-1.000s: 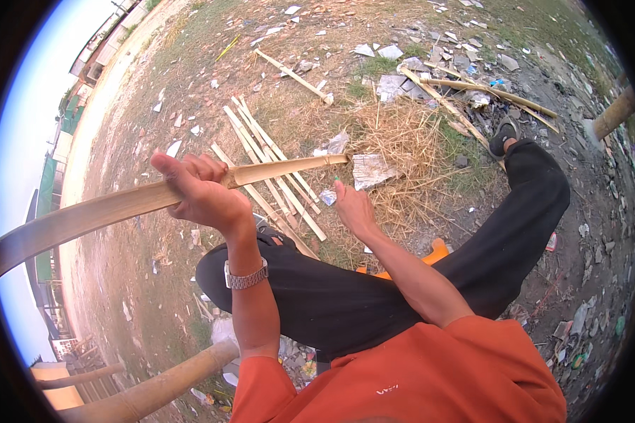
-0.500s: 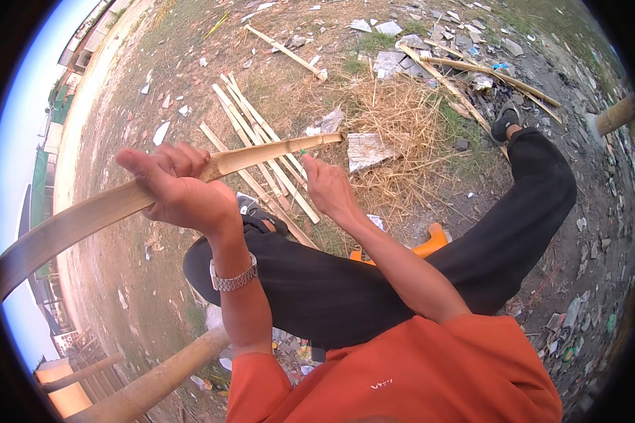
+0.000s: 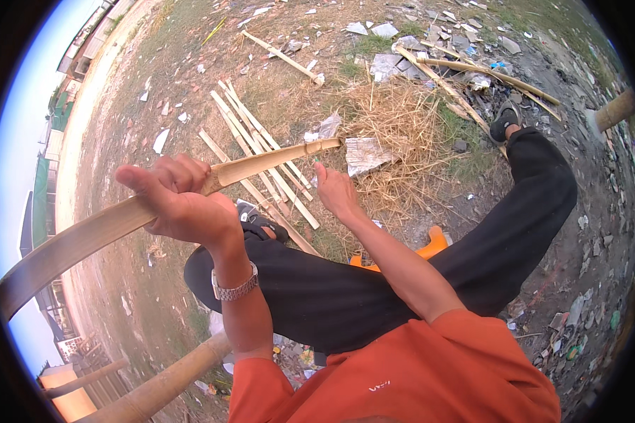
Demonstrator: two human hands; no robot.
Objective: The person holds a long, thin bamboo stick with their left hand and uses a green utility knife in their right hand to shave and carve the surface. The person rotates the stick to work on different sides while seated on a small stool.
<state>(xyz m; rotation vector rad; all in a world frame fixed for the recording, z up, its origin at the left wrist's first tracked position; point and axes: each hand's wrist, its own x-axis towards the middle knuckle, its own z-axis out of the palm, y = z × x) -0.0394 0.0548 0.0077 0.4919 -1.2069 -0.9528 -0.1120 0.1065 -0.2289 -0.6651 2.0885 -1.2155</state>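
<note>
My left hand [image 3: 190, 197], with a metal watch on the wrist, is wrapped around a long split bamboo strip [image 3: 261, 163]. The strip runs from the left rim of the view to a narrower far end over the ground in front of me. Just below that far end is my right hand [image 3: 337, 193], closed in a fist. A small green bit shows at its top, close to the strip's lower edge; the rest of what it grips is hidden. Several thin bamboo slats [image 3: 250, 127] lie on the ground beyond the strip.
Dry straw [image 3: 409, 134] and a pale weathered block [image 3: 365, 155] lie ahead. Long bamboo pieces [image 3: 466, 67] rest among rubble at the far right. Between my legs is something orange [image 3: 434, 242]. A bamboo pole [image 3: 162, 377] stretches at the lower left.
My right hand has moved slightly right and down, toward the strip's far end. That end sits a little lower. My left hand keeps its hold on the strip.
</note>
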